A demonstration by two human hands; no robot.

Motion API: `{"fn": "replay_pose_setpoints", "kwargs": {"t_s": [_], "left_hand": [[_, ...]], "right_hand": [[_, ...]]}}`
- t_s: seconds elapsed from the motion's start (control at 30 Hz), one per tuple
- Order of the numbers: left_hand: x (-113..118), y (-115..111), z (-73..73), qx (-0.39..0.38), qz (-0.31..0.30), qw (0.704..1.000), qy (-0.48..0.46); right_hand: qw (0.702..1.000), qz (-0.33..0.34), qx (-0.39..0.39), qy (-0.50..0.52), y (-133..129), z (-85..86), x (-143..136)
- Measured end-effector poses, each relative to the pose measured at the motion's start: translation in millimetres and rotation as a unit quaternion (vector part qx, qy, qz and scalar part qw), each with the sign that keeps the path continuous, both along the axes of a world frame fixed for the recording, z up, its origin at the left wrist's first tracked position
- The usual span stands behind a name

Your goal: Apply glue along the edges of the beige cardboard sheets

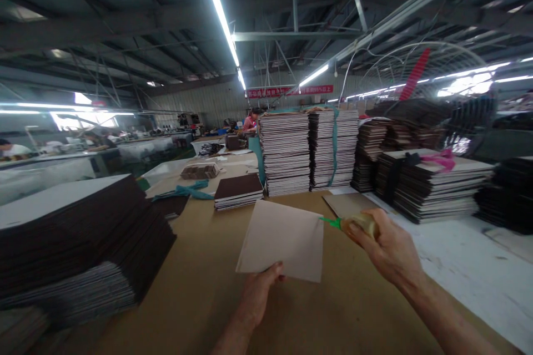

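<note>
My left hand (260, 291) pinches the lower edge of a pale, square board (285, 238), thumb on top, and holds it tilted over the brown work surface (200, 283). Wrapped in my right hand (389, 244) is a glue bottle (362, 226), yellowish, with a green nozzle pointing left. The nozzle tip is at the board's upper right corner; whether it touches cannot be made out. Just beyond the board lies a short stack of dark-covered boards (239, 188).
Tall stacks of boards (287, 152) stand behind, one tied with a teal strip (334, 150). A large dark stack (75, 233) fills the left. At right are a bundle with a pink tie (441, 161) and a fan (437, 83). A person (251, 121) sits far back.
</note>
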State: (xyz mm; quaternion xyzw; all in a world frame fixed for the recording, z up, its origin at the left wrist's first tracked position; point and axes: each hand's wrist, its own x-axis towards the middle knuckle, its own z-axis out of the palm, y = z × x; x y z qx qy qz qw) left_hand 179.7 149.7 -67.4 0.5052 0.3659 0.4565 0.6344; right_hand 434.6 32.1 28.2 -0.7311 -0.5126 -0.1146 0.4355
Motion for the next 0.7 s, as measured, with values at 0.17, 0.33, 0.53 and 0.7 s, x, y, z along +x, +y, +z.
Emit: {"fn": "replay_pose_setpoints", "kwargs": {"t_s": [0.17, 0.33, 0.53, 0.7], "left_hand": [[0, 0, 0.3, -0.019, 0.008, 1.000, 0.002], [-2, 0, -1.4, -0.015, 0.007, 1.000, 0.001], [0, -1, 2.3, -0.027, -0.007, 0.999, 0.015], [0, 0, -0.3, -0.013, -0.008, 1.000, 0.001]], "right_hand": [[1.000, 0.018, 0.004, 0.001, 10, -0.9, -1], [1.000, 0.016, 0.009, 0.005, 10, -3.4, 2], [1.000, 0.005, 0.009, 0.013, 5, -6.2, 10], [0.998, 0.050, 0.029, 0.000, 15, 8.6, -12]]}}
